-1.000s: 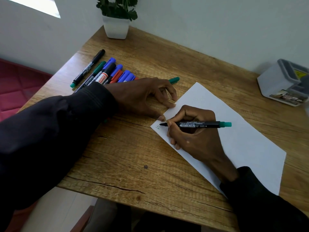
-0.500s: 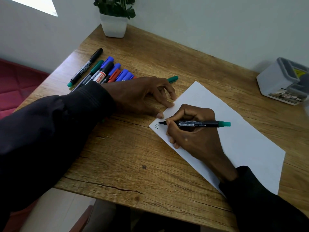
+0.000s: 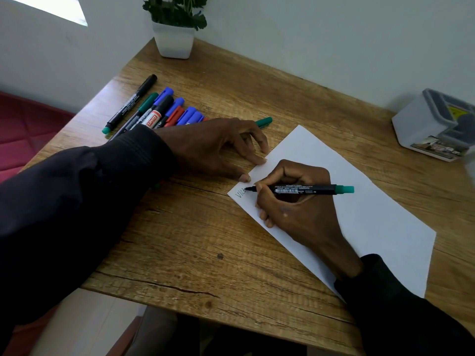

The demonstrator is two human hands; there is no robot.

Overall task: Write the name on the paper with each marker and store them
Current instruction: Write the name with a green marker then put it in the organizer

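Observation:
A white sheet of paper (image 3: 359,201) lies at an angle on the wooden table (image 3: 195,242). My right hand (image 3: 295,211) grips a black marker with a green end (image 3: 308,189), its tip touching the paper's near-left corner beside a few written letters (image 3: 241,193). My left hand (image 3: 218,147) rests flat on the table, fingertips pressing the paper's left edge; it holds nothing. A green cap (image 3: 264,122) pokes out behind its fingers. Several capped markers (image 3: 159,109) in black, green, blue and red lie in a row at the table's left, partly hidden by my left sleeve.
A white pot with a green plant (image 3: 174,39) stands at the far corner against the wall. A grey plastic box (image 3: 437,127) sits at the right edge. A red cushion (image 3: 28,134) lies below the table's left side.
More letters have appeared at the paper's corner, and the marker tip has crept a little to the right along the line. My left hand has stayed put.

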